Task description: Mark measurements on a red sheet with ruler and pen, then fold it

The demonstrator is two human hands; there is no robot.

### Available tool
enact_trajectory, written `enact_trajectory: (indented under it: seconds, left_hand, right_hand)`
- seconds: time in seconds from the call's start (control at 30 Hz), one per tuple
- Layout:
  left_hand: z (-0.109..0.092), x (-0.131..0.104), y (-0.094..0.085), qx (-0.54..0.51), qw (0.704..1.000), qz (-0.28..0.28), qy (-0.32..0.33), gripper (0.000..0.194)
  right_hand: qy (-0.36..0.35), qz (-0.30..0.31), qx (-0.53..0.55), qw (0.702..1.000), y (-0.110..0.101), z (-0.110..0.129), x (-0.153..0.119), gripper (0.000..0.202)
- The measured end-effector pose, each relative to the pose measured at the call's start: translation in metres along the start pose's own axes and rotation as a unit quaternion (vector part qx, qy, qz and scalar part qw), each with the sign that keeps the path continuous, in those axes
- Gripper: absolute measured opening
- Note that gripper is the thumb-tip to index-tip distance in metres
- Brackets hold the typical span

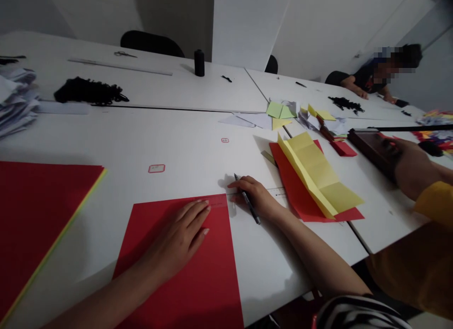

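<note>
My left hand (182,241) lies flat, fingers extended and together, on a red sheet (212,277) near its top edge. Its fingertips rest by a clear ruler (278,192) that runs along that edge and out to the right past the sheet. Just right of the sheet's top corner, my right hand (256,197) holds a dark pen (251,209), its upper end pointing away from me. The fingers of that hand are bent around the pen, over the white table (272,272).
Large red sheets (42,215) with a yellow edge lie left. Folded yellow paper (311,168) sits on red paper to the right. Beside it, another person's hand (414,166) holds a dark block. Black cords (88,90), a black spool (199,63) and a person (375,76) are farther back.
</note>
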State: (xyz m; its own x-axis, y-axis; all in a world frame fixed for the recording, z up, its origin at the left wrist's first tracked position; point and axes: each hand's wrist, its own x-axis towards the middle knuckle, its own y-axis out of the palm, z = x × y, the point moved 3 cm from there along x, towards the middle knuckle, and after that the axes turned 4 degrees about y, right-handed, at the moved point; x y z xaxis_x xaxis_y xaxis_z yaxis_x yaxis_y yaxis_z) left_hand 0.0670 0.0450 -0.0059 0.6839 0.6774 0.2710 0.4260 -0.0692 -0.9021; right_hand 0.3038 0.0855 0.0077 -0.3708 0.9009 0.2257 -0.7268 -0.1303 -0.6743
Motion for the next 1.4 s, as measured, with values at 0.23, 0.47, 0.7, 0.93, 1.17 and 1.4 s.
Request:
enact_trajectory:
  seconds: [0.23, 0.47, 0.7, 0.93, 1.17, 1.4]
  left_hand:
    - [0.0004, -0.0013, -0.0005, -0.017, 1.0, 0.005, -0.003, 0.043]
    - [-0.0001, 0.0006, -0.0009, -0.018, 1.0, 0.004, -0.004, 0.044]
    - [-0.0011, 0.0009, -0.0014, -0.008, 1.0, 0.011, -0.002, 0.043]
    - [0.0004, 0.0006, -0.0011, -0.018, 1.0, 0.012, -0.006, 0.044]
    - [-0.0008, -0.0003, -0.0015, -0.031, 0.999, 0.005, -0.009, 0.044]
    - [-0.0014, -0.001, -0.0005, -0.03, 0.999, 0.013, -0.017, 0.043]
  right_hand:
    - [0.013, 0.006, -0.006, 1.0, -0.0006, 0.0009, 0.0, 0.028]
    - [0.02, 0.01, -0.003, 1.0, -0.0012, 0.0027, -0.0002, 0.027]
    - [0.01, 0.004, -0.005, 1.0, -0.001, 0.002, -0.0005, 0.027]
    - [0.016, 0.008, -0.006, 1.0, -0.0018, 0.0028, -0.0003, 0.029]
    - [0.016, 0.001, -0.002, 1.0, -0.001, 0.0027, -0.001, 0.028]
    - [0.01, -0.002, -0.007, 1.0, 0.0008, 0.0006, -0.0023, 0.027]
